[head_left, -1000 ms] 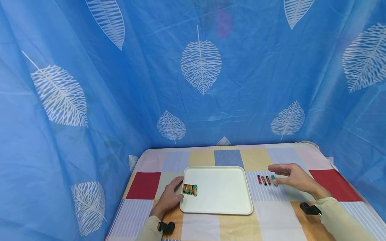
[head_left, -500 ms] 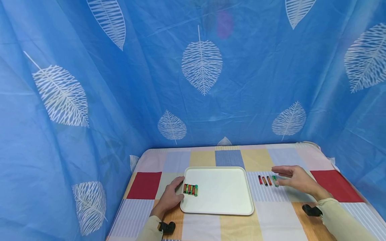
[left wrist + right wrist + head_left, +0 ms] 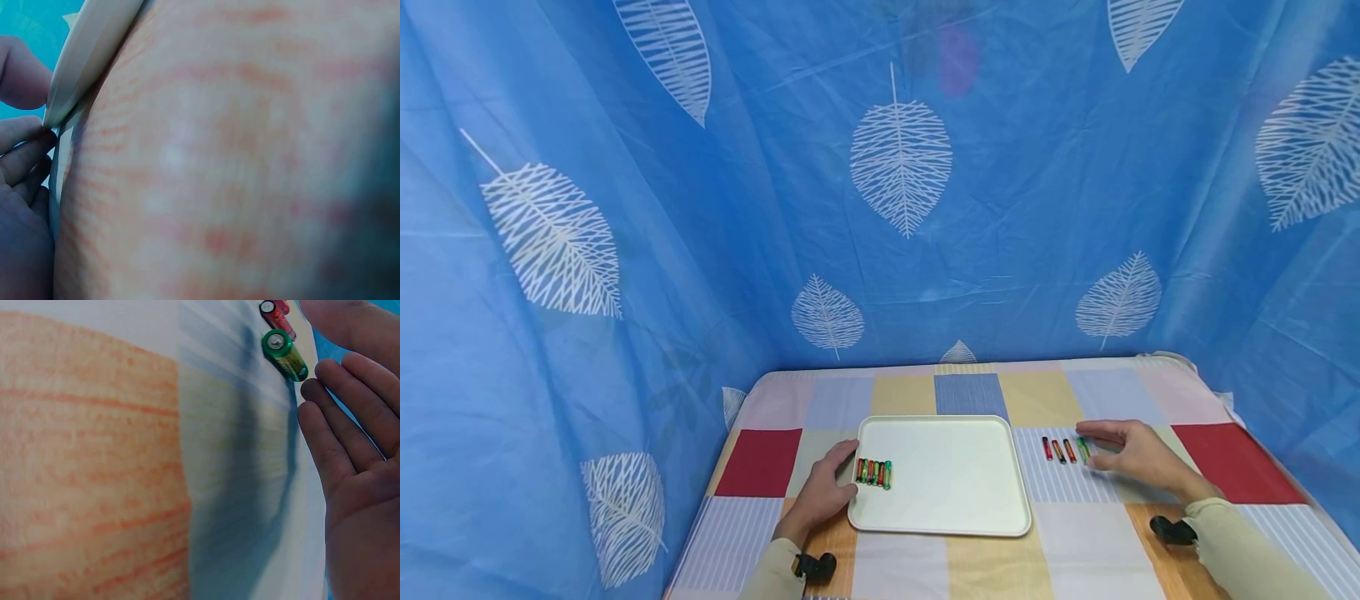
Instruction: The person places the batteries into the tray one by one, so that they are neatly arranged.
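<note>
My left hand (image 3: 820,492) rests against the left edge of a cream tray (image 3: 955,475); its thumb and fingertips touch the rim in the left wrist view, fingers fairly straight. Close to that edge, several red and green batteries (image 3: 873,472) lie side by side on the tray. To the tray's right, on the cloth, are a few red and black batteries (image 3: 1058,451) and a green battery (image 3: 1083,450) at the row's right end. My right hand (image 3: 1138,454) hovers beside the green battery (image 3: 284,355), thumb and fingers apart, with no grip on it visible.
A checked, patchwork-patterned cloth (image 3: 910,571) covers the table. Blue curtains (image 3: 1000,208) with white leaf prints stand at the back and both sides. Both wrists carry small black cameras.
My right hand has shifted slightly right and lower, and its thumb and fingers have come somewhat closer together by the green battery. The left hand and tray have stayed put.
</note>
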`<action>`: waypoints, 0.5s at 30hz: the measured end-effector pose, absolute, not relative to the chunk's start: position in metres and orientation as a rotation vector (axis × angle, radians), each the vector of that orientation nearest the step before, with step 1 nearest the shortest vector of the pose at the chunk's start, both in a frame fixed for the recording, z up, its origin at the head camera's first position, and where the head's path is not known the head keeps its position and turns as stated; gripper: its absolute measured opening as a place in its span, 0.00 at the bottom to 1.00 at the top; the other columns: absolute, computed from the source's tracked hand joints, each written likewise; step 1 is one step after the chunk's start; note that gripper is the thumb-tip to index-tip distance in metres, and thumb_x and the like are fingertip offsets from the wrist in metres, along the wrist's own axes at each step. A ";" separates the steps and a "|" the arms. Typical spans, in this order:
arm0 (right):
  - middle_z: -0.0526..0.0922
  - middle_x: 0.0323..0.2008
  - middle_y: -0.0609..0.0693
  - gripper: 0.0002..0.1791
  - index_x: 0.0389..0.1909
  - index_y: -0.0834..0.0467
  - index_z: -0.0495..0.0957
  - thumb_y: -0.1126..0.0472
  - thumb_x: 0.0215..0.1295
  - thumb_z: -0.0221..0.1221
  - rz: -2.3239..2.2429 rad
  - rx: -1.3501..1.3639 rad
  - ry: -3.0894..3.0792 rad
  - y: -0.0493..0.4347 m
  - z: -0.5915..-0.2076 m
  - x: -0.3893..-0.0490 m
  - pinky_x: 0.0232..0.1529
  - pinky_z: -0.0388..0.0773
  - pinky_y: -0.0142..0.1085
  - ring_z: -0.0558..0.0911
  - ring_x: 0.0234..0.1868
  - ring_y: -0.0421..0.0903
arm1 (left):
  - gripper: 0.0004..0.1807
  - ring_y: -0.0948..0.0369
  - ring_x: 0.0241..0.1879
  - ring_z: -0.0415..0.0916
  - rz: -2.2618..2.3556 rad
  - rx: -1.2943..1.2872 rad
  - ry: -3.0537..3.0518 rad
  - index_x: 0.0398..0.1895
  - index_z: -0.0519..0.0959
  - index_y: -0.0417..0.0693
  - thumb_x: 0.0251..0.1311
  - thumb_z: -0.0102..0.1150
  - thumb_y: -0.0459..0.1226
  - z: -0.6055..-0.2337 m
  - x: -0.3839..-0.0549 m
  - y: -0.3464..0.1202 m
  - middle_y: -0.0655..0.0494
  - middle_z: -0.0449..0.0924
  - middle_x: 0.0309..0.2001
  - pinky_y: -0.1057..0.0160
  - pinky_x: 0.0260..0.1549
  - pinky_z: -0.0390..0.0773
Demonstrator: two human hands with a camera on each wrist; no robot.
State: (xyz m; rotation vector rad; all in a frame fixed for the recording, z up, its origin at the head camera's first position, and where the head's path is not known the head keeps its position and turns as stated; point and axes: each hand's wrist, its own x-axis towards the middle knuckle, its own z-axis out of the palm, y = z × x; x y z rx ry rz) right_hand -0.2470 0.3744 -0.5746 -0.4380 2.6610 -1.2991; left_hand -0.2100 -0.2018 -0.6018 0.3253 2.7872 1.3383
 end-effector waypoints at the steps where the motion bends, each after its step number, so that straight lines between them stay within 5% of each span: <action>1: 0.85 0.67 0.63 0.37 0.70 0.65 0.81 0.56 0.63 0.79 -1.284 -0.415 2.673 0.374 -0.576 -0.247 0.57 0.82 0.23 0.87 0.66 0.54 | 0.43 0.36 0.82 0.62 1.339 0.327 2.787 0.80 0.71 0.40 0.55 0.64 0.27 -0.602 -0.210 -0.202 0.35 0.68 0.81 0.29 0.79 0.61; 8: 0.85 0.67 0.62 0.37 0.70 0.65 0.81 0.57 0.61 0.79 -1.235 -0.388 2.715 0.369 -0.580 -0.247 0.57 0.82 0.23 0.85 0.68 0.62 | 0.44 0.36 0.82 0.62 1.357 0.338 2.771 0.81 0.71 0.39 0.55 0.63 0.27 -0.602 -0.210 -0.202 0.35 0.68 0.81 0.30 0.79 0.61; 15: 0.87 0.65 0.60 0.33 0.68 0.63 0.83 0.60 0.62 0.78 -1.215 -0.371 2.772 0.366 -0.583 -0.247 0.55 0.80 0.21 0.88 0.64 0.58 | 0.44 0.36 0.82 0.63 1.365 0.335 2.771 0.80 0.71 0.39 0.55 0.64 0.27 -0.601 -0.210 -0.202 0.35 0.68 0.80 0.30 0.80 0.60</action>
